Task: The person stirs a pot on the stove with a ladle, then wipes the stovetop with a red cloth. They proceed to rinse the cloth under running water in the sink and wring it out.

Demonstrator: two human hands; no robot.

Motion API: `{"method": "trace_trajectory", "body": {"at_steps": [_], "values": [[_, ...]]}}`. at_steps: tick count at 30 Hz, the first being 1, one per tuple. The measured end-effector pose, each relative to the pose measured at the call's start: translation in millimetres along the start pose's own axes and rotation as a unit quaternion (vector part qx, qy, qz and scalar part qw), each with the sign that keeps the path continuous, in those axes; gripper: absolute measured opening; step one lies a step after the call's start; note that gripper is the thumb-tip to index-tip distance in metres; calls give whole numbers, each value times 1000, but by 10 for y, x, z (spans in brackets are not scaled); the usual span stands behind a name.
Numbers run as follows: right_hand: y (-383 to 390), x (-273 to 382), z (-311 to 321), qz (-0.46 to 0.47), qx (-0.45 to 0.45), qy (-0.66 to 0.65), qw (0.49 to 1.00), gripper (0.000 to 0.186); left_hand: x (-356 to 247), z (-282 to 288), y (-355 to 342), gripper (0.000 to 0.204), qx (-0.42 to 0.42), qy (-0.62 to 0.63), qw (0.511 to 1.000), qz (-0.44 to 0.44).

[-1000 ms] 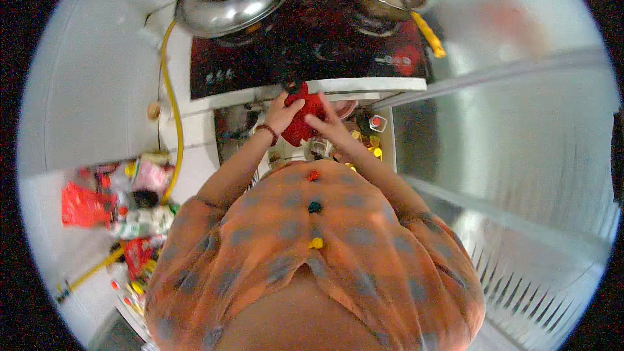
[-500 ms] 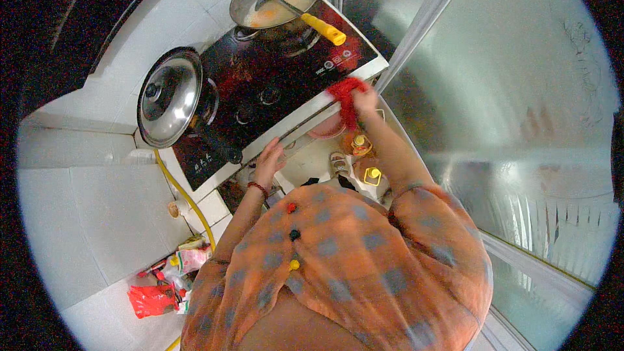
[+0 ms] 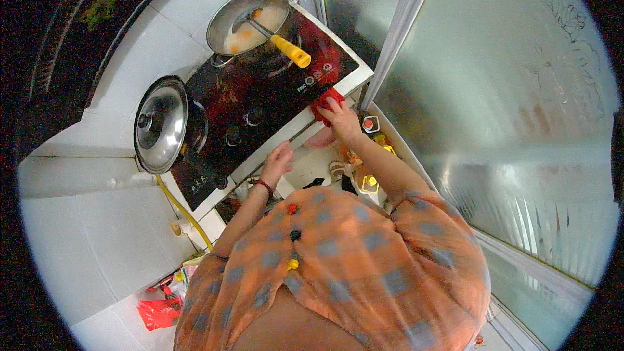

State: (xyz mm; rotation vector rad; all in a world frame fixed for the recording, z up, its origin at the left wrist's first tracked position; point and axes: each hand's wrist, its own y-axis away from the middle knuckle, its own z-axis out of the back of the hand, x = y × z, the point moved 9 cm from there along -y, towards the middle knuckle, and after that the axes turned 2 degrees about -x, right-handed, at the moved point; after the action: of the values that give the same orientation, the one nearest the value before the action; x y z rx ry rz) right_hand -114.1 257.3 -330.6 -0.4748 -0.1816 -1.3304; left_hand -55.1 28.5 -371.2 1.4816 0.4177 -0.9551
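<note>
My right hand (image 3: 340, 120) holds a red cloth (image 3: 327, 100) against the white front rim of the black glass-topped gas stove (image 3: 273, 101). Its fingers lie over the cloth and hide part of it. Just off the same rim, farther left, my left hand (image 3: 278, 164) is open, its fingers stretched out and nothing in them. On the far burner stands a wok (image 3: 218, 31) with pale, cloudy liquid and orange bits. A spatula with a yellow handle (image 3: 290, 51) rests in the wok, the handle sticking out over the stove.
A domed metal lid (image 3: 162, 127) leans at the stove's left side. A yellow hose (image 3: 184, 210) runs down beside it. Bottles with yellow caps (image 3: 370, 181) stand on the floor below my right arm. Frosted glass panels (image 3: 494, 91) rise at the right. A red bag (image 3: 158, 313) lies lower left.
The red cloth hung loosely from my right hand; now it is pressed on the stove's rim. My left hand has come slightly away from the rim. The whole view has shifted a little.
</note>
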Motion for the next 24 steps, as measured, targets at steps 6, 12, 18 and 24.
{"method": "trace_trajectory", "body": {"at_steps": [6,12,18,24], "values": [[-229,-1286,404,-222,5,51,974,28,-65,54,173,57,-11,14,1000,-3],[-327,-1140,256,-171,-7,64,983,34,52,27,25,58,-26,19,999,28],[-122,-516,113,45,34,52,997,41,65,-97,-190,57,11,-28,999,10],[-371,-1145,258,-201,12,58,978,31,-139,-232,-205,61,9,-76,997,-4]]}}
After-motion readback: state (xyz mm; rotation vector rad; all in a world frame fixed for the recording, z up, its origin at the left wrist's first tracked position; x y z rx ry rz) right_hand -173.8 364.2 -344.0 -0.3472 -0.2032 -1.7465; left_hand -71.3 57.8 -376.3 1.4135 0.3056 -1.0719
